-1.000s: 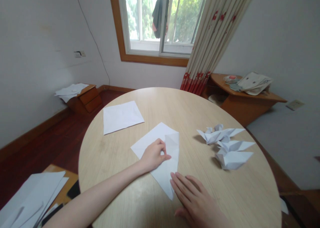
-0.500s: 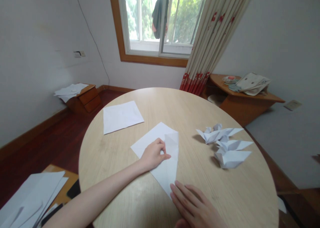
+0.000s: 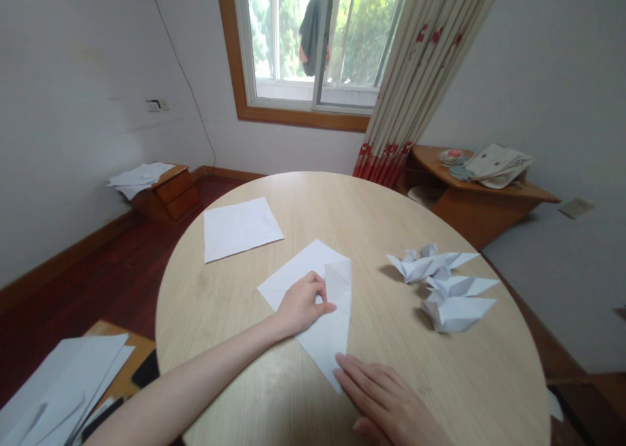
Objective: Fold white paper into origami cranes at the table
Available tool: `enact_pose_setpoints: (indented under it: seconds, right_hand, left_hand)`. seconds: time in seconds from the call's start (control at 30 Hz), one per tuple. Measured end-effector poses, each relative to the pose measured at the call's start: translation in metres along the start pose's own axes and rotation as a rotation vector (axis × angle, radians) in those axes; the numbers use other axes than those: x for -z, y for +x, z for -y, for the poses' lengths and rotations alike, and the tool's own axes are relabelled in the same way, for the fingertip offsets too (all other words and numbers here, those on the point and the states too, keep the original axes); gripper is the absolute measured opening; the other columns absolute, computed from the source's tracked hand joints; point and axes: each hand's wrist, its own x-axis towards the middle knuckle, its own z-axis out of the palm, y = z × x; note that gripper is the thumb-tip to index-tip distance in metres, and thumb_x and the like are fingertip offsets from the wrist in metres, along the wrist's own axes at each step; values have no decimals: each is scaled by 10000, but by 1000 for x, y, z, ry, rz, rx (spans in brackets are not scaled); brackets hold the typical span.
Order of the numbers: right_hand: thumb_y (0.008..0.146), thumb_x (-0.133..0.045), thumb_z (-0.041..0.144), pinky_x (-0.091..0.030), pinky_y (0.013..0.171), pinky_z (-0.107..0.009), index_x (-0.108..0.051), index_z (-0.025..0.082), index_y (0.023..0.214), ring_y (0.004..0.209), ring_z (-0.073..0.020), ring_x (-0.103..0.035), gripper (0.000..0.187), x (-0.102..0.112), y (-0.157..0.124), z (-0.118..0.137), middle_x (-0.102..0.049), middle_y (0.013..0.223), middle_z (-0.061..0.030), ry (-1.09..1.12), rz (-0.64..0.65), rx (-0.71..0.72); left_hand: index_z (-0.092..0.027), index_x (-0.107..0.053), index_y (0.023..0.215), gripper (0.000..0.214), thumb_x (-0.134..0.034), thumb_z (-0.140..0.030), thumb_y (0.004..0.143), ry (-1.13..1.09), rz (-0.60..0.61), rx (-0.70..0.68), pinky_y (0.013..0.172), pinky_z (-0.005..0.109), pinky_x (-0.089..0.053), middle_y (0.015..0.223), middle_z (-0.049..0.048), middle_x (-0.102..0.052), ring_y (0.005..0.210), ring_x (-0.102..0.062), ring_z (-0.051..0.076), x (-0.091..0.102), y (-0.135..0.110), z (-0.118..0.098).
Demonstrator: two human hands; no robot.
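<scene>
A folded sheet of white paper (image 3: 330, 332) lies on the round light-wood table (image 3: 210, 289), with a doubled flap standing along its right side. My left hand (image 3: 303, 304) rests on the sheet, its fingers curled and pinching at the flap's edge. My right hand (image 3: 386, 400) lies flat on the wood, fingertips touching the sheet's lower point. A flat white sheet (image 3: 243, 229) sits farther back. To the right are several folded paper shapes, including one (image 3: 428, 267) and another (image 3: 457, 312), with pointed ends.
A stack of white sheets (image 3: 63, 381) lies on a wooden board below the table at lower left. Papers sit on a low wooden cabinet (image 3: 166, 195) at back left. A wooden corner shelf (image 3: 482, 188) holds cloth and small items at back right.
My right hand has slid slightly toward me along the sheet's lower point since the oldest frame. My left hand stays in place. The whole view has shifted slightly with my head.
</scene>
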Motion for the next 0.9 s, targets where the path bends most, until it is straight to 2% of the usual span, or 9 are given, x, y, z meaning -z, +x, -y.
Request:
enact_pose_setpoints:
  seconds: [0.2, 0.37, 0.6, 0.9]
  right_hand:
    - [879, -423, 109, -505, 832, -273, -588, 133, 1236, 1116, -186, -608, 394, -14, -1, 1, -594, 1301, -33, -165, -16, 55]
    - [902, -390, 82, -509, 857, -279, -585, 116, 1240, 1155, -194, -583, 391, -23, -6, 3, -610, 1285, -68, -142, -84, 34]
    - [948, -415, 135, -519, 876, -257, -616, 101, 1199, 1127, -182, -602, 324, -28, -5, 8, -644, 1241, -65, -131, -154, -4]
    - [955, -424, 144, -536, 872, -265, -632, 86, 1179, 1123, -197, -606, 311, -29, -7, 9, -648, 1234, -77, -166, -149, 14]
  left_hand:
    - [-184, -606, 665, 173, -769, -219, 710, -3, 1, 6, 722, 244, -422, 953, -12, -577, 794, -578, 147, 0, 0, -1]
    - [-186, -602, 662, 186, -773, -234, 717, -3, -7, -5, 719, 236, -415, 950, -19, -582, 787, -579, 144, 0, 0, 1]
    - [-182, -597, 663, 203, -781, -243, 720, 25, -10, -4, 705, 235, -405, 929, -23, -589, 775, -576, 140, 0, -1, -1]
    - [-186, -598, 674, 200, -777, -258, 726, 51, -13, -7, 714, 240, -406, 941, -21, -595, 781, -581, 144, 0, -1, -2]
